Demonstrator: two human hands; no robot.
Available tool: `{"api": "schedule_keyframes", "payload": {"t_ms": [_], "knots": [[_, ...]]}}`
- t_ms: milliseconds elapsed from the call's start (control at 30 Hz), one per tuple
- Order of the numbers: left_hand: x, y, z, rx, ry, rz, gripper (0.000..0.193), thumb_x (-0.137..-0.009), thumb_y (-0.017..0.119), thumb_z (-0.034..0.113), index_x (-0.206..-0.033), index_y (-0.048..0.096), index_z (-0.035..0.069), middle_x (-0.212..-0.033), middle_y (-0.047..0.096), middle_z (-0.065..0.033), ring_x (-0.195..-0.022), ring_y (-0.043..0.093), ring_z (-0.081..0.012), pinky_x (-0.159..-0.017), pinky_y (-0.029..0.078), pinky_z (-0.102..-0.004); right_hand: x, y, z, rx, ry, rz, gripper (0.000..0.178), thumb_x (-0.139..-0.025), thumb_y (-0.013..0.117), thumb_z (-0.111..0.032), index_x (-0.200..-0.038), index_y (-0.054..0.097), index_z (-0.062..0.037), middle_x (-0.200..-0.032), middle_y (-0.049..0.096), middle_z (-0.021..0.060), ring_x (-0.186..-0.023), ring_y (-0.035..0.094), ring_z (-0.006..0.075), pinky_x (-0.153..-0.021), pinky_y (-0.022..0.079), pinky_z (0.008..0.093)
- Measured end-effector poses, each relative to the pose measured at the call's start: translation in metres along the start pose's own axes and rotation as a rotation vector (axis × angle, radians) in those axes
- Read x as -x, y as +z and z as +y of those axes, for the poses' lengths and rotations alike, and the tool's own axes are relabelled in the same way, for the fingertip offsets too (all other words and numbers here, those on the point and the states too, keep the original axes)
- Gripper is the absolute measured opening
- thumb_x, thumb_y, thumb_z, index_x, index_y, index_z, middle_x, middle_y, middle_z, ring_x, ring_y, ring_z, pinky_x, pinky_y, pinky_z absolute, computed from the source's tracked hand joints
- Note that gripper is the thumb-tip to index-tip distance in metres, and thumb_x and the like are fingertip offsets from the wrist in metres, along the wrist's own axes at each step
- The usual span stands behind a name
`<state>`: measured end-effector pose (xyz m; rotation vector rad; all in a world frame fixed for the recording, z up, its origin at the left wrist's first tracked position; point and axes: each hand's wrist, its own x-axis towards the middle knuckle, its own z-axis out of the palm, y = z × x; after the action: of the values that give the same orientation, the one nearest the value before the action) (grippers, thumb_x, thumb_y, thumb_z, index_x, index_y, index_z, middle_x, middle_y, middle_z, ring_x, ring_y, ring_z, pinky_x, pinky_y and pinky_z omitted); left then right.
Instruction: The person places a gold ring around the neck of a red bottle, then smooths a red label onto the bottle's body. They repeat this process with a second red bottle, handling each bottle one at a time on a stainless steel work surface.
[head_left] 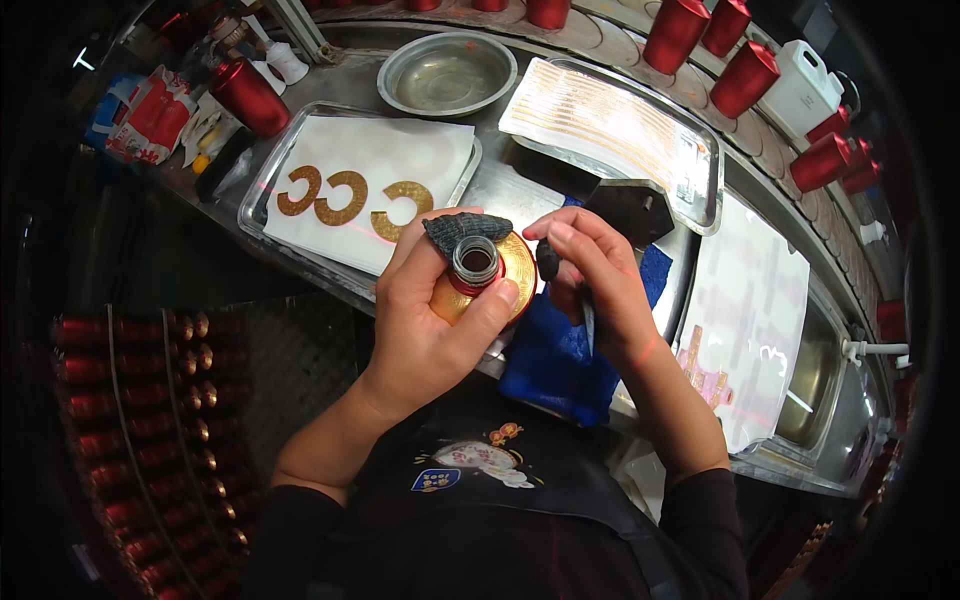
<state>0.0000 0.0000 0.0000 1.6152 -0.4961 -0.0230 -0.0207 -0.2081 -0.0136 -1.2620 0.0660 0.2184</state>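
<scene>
My left hand [425, 320] is closed around a red bottle [459, 287], its open, threaded clear neck [477, 260] facing me. A gold ring-shaped label [518, 268] lies on the shoulder around the neck. Black ribbed knit fabric [468, 234] covers the place of my left forefinger, beside the neck. My right hand [600, 265] is just right of the bottle, fingers curled and pinched. A small dark piece [547, 260] shows at its fingers, and a thin grey strip [590, 325] hangs below the palm; I cannot make out either one.
Left, a tray holds a white sheet [350, 150] with gold C-shaped labels [340, 197]. Behind stand a metal bowl [447, 75] and a tray of gold strips [600, 110]. A blue cloth [560, 360] lies under my right hand. Red bottles [675, 35] stand on the curved conveyor [770, 170].
</scene>
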Motion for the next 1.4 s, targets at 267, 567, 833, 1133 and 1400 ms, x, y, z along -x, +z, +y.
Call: {"api": "schedule_keyframes", "payload": {"t_ms": [267,567,833,1133,1400], "knots": [[-0.001,-0.002,-0.002,0.024,0.004,0.006,0.034,-0.086,0.073,0.013,-0.116,0.065,-0.001,-0.120,0.060,-0.0173,-0.107,0.064,-0.0275,-0.095,0.051,-0.0363,0.003,0.025,-0.006,0.074,-0.074,0.060,0.027,-0.090,0.076,-0.011,-0.110,0.062,-0.0010,-0.098,0.066,0.0025,-0.074,0.062,0.0041,-0.063,0.046,0.0179],[-0.003,-0.016,-0.009,0.057,0.078,-0.113,0.048,-0.086,0.072,0.014,-0.129,0.058,-0.003,-0.123,0.058,-0.0159,-0.114,0.060,-0.0246,-0.100,0.048,-0.0353,-0.005,0.031,-0.009,0.183,-0.167,0.068,0.029,-0.090,0.076,-0.017,-0.110,0.061,-0.0031,-0.079,0.062,-0.0028,-0.059,0.048,0.0001,-0.050,0.035,0.0178],[0.000,-0.026,-0.005,0.367,-0.103,-0.254,0.059,-0.092,0.067,0.014,-0.145,0.046,-0.003,-0.136,0.054,-0.0117,-0.127,0.053,-0.0199,-0.110,0.041,-0.0344,-0.020,0.018,-0.002,0.090,-0.176,0.065,0.017,-0.096,0.070,-0.022,-0.098,0.065,-0.0054,-0.077,0.061,-0.0041,-0.055,0.046,0.0013,-0.049,0.033,0.0181],[-0.006,-0.033,-0.006,0.283,-0.138,-0.325,0.067,-0.090,0.055,0.008,-0.154,0.037,-0.001,-0.145,0.051,-0.0117,-0.135,0.049,-0.0193,-0.115,0.036,-0.0348,0.038,0.035,-0.022,-0.010,-0.193,0.266,0.031,-0.086,0.075,-0.009,-0.113,0.059,-0.0034,-0.099,0.064,0.0044,-0.083,0.063,0.0114,-0.075,0.052,0.0272],[-0.011,-0.035,-0.007,0.346,-0.121,-0.325,0.059,-0.093,0.058,0.010,-0.148,0.041,-0.004,-0.139,0.051,-0.0129,-0.130,0.050,-0.0191,-0.113,0.038,-0.0353,-0.003,0.024,-0.031,0.695,-0.525,0.244,0.023,-0.083,0.075,-0.007,-0.103,0.065,-0.0006,-0.091,0.065,0.0053,-0.084,0.059,0.0104,-0.077,0.049,0.0256]]}}
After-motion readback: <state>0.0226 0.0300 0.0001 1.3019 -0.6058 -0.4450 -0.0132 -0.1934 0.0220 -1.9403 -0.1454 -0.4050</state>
